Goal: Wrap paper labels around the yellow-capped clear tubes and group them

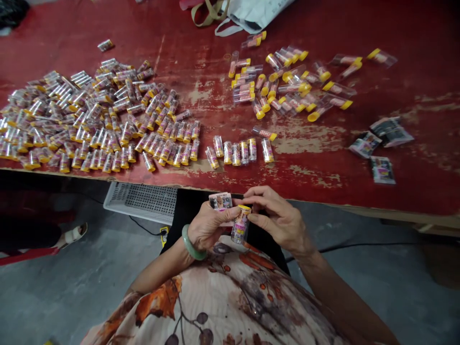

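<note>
Over my lap, just below the table's front edge, my left hand (pixel 208 223) holds a small stack of printed cards (pixel 220 201). Its thumb also presses on a clear tube (pixel 240 227) with a yellow rim and a printed label inside. My right hand (pixel 276 218) has its thumb and fingers at the yellow top of the same tube. A short row of similar tubes (pixel 236 154) stands near the table edge beyond my hands. At the left lies a large pile of labelled tubes (pixel 89 115).
Tubes with yellow ends (pixel 287 88) lie scattered at the back right of the red table (pixel 194 52). Several printed packets (pixel 383 170) are at the right. White bags (pixel 251 14) lie at the back. A grey basket (pixel 140 201) sits below the table edge.
</note>
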